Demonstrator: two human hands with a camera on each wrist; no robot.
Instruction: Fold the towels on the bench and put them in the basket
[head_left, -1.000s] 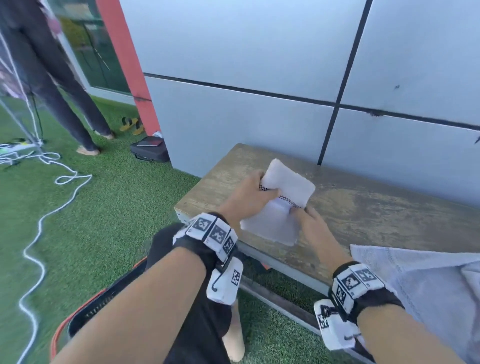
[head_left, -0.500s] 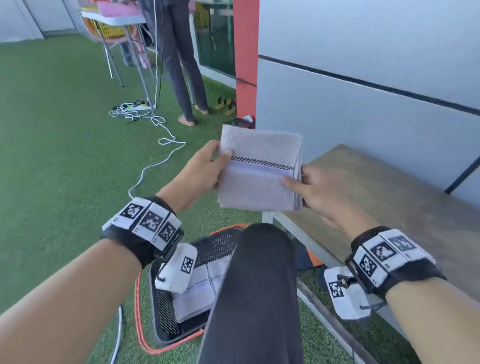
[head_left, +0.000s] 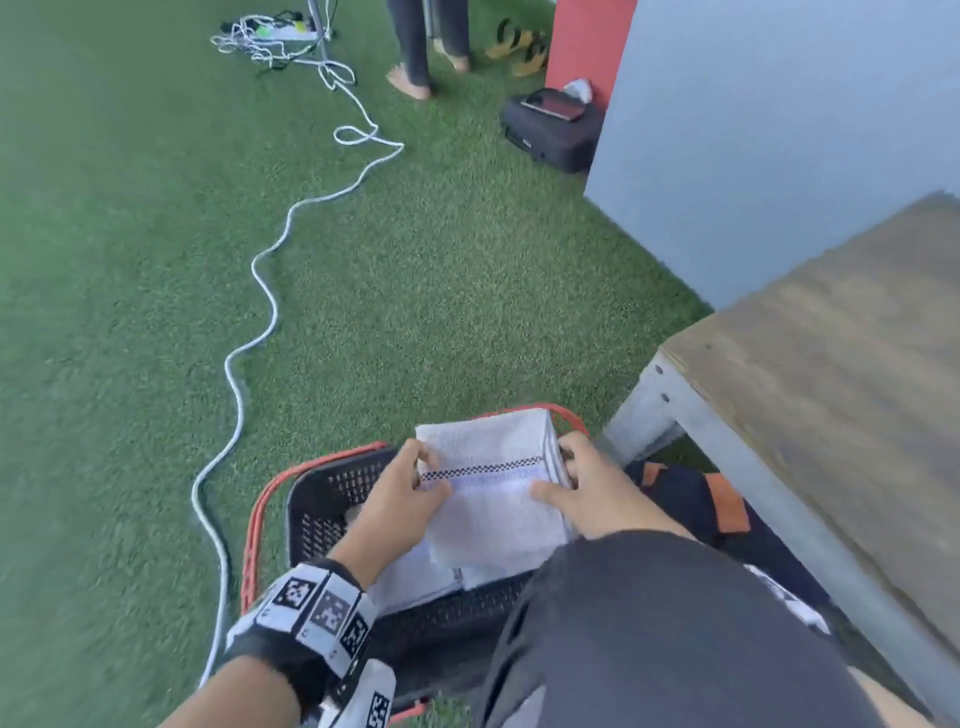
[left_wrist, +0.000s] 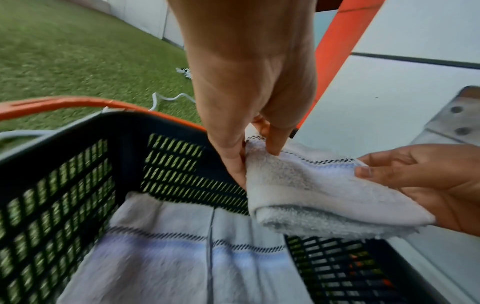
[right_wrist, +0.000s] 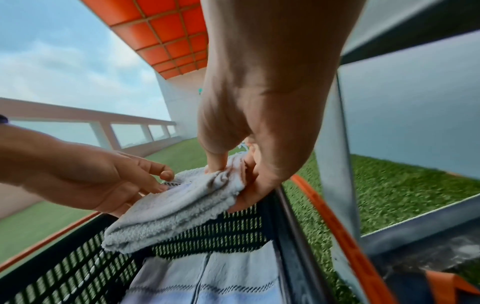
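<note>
A folded white towel (head_left: 488, 493) with a checkered stripe hangs just above the black basket (head_left: 332, 493) with orange handles. My left hand (head_left: 410, 491) pinches its left edge, thumb on top. My right hand (head_left: 576, 483) pinches the right edge. In the left wrist view the folded towel (left_wrist: 311, 195) sits over the basket wall (left_wrist: 78, 174), held by my left hand (left_wrist: 249, 152). In the right wrist view my right hand (right_wrist: 233, 170) grips the towel (right_wrist: 176, 207). Folded towels (left_wrist: 182, 257) lie side by side on the basket floor.
The wooden bench (head_left: 831, 374) stands to the right of the basket, on green artificial grass. A white cable (head_left: 249, 312) snakes across the grass to the left. A black case (head_left: 550, 130) and another person's legs (head_left: 415, 52) are farther off. My knee (head_left: 649, 623) is beside the basket.
The towel went from the bench up into the air, then down over the basket, both hands still holding it. My view turned left and down toward the basket.
</note>
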